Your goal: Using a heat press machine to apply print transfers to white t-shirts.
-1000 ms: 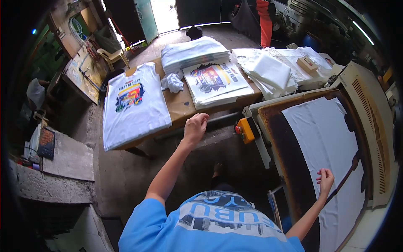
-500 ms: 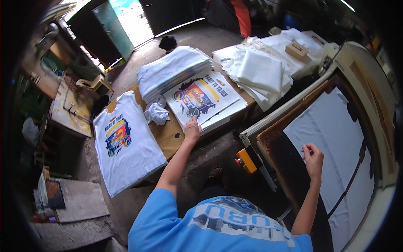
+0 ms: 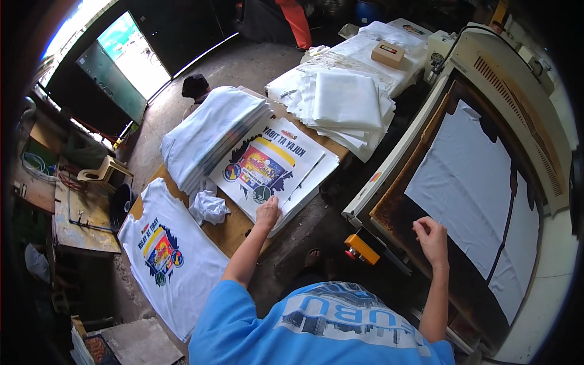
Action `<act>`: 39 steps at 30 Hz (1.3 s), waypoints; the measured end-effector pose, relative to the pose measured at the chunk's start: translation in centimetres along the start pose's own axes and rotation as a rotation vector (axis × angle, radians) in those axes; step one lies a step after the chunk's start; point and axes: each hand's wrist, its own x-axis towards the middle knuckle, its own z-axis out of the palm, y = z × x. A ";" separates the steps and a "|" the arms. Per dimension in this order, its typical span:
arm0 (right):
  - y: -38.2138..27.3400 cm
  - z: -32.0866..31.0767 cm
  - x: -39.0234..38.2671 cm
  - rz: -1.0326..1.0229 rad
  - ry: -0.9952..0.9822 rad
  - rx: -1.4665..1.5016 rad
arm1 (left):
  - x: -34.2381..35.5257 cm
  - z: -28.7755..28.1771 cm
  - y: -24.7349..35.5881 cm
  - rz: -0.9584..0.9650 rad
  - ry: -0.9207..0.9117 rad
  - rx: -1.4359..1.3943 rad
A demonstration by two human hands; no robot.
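Observation:
My left hand [image 3: 268,213] is at the near edge of a stack of white transfer sheets. Its fingers are closed on the edge of the top printed sheet [image 3: 277,148], which bears a colourful mirrored design. My right hand [image 3: 433,243] hovers at the left side of the heat press bed [image 3: 389,213], fingers curled together with nothing visible in them. White cloth [image 3: 459,182] lies flat on that dark, scorched bed, slightly creased. Left of the sheets, a printed white T-shirt [image 3: 176,261] lies spread out. A pile of folded white shirts [image 3: 213,137] stands behind, beside a crumpled white cloth [image 3: 208,207].
More white sheets [image 3: 347,100] are stacked on the farther table, with a small cardboard box [image 3: 388,55] beyond. A yellow switch box [image 3: 363,249] with a red button juts from the press. At far left are a plastic chair [image 3: 103,171] and an open doorway [image 3: 137,58].
The view has swung to the right, so the tables appear farther left. My left hand remains at the sheet's near edge, and my right hand still hovers by the press bed, slightly lower.

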 end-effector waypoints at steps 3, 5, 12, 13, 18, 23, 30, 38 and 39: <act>-0.9 2.0 0.3 -0.049 -0.023 0.014 | -0.3 0.4 -1.1 0.026 -0.054 0.049; -1.6 2.9 0.5 -0.088 -0.036 0.031 | -0.2 0.5 -1.4 0.021 -0.118 0.062; -3.1 6.4 0.5 -0.038 -0.110 0.159 | 1.9 -5.9 2.2 -0.027 0.216 -0.170; -3.3 7.6 0.3 0.020 -0.152 0.283 | 2.5 -7.9 2.9 -0.064 0.265 -0.181; -1.6 14.4 -1.5 0.417 -0.555 0.603 | 3.6 -21.0 12.3 0.149 0.437 -0.572; -5.2 14.9 -1.3 0.654 -0.945 1.306 | 3.3 -28.2 19.4 0.408 0.488 -1.085; -1.5 1.7 5.3 0.121 -0.339 1.857 | 5.8 -31.2 28.2 0.677 0.426 -1.332; 7.9 -12.5 6.5 0.022 0.616 1.234 | 12.9 -20.3 39.2 0.523 0.333 -1.480; 9.4 -13.2 6.0 0.095 0.690 1.177 | 14.1 -17.0 40.1 0.531 0.348 -1.399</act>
